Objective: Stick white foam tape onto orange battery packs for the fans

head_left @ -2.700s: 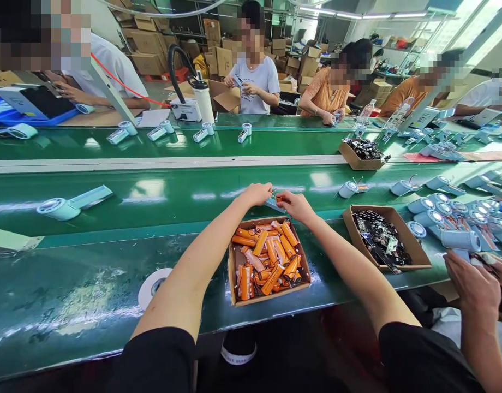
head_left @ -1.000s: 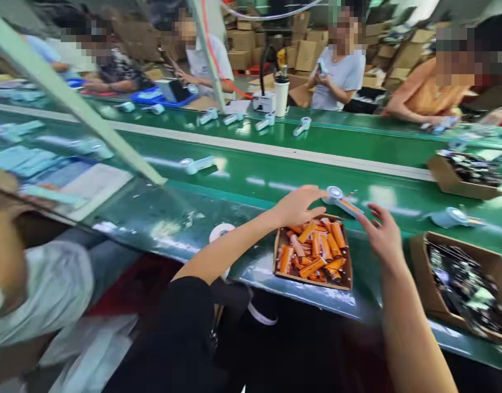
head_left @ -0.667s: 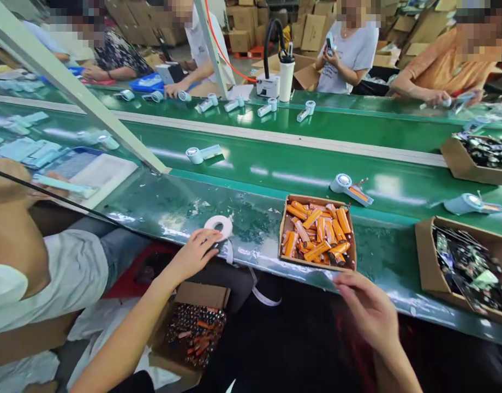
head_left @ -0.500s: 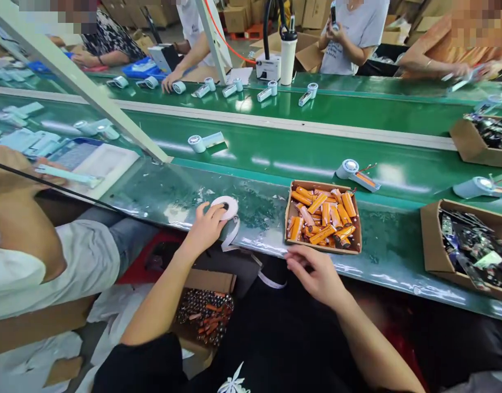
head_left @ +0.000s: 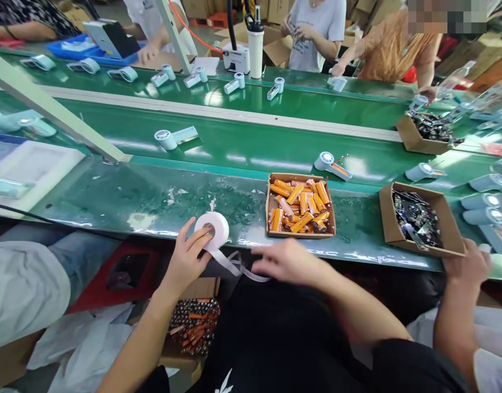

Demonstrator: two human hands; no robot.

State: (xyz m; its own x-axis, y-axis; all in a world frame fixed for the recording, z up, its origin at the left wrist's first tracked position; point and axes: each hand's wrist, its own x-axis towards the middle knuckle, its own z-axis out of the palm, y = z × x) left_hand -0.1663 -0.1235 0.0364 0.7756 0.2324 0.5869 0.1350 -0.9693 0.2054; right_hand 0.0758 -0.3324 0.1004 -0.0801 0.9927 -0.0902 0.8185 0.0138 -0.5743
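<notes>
My left hand (head_left: pixel 189 254) grips a roll of white tape (head_left: pixel 221 229) at the bench's front edge, with fingertips in its core. From the roll a loose strip (head_left: pixel 228 264) hangs and curls over the edge toward my lap. My right hand (head_left: pixel 290 262), slightly blurred, hovers close to the strip's far end with its fingers stretched out; I see nothing held in it. Just beyond it sits a cardboard box (head_left: pixel 271 232) of orange-wrapped battery cells (head_left: pixel 303 204).
A co-worker's hand (head_left: pixel 467 262) touches a carton of dark parts (head_left: pixel 418 221) on the right. Light-blue fan-like devices (head_left: pixel 166 139) lie along the green conveyor (head_left: pixel 243 144). A slanted metal post (head_left: pixel 63 114) stands left. Below is a box of cells (head_left: pixel 197 327).
My left hand has brought the tape roll toward me and lifted its near side. My right hand has moved left to the loose strip. The view has turned right; a co-worker's hand now touches the parts carton.
</notes>
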